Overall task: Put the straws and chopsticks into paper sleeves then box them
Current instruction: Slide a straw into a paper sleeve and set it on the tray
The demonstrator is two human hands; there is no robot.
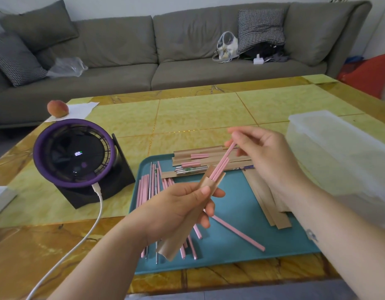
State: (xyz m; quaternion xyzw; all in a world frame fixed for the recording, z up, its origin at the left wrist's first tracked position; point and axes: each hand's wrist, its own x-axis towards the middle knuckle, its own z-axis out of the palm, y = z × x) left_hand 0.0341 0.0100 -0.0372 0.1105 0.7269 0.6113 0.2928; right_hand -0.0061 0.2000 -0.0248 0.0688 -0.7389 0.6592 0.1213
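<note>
My left hand [178, 210] grips a brown paper sleeve [171, 245] above the teal tray [230, 256], thumb pressed near its open top. My right hand [263, 152] pinches the upper ends of two pink straws [222, 163], whose lower ends sit inside the sleeve's mouth. Loose pink straws and metal chopsticks [150, 187] lie on the tray's left side, and one pink straw [239, 233] lies alone in the middle. Filled sleeves [200, 158] are stacked at the tray's far edge. Empty sleeves [267, 202] lie on the right. A translucent plastic box [338, 161] stands at the right.
A purple and black desk fan [77, 156] with a white cable [87, 230] stands left of the tray. A peach [57, 108] on white paper sits at the table's far left corner. A grey sofa [154, 50] lies beyond the table.
</note>
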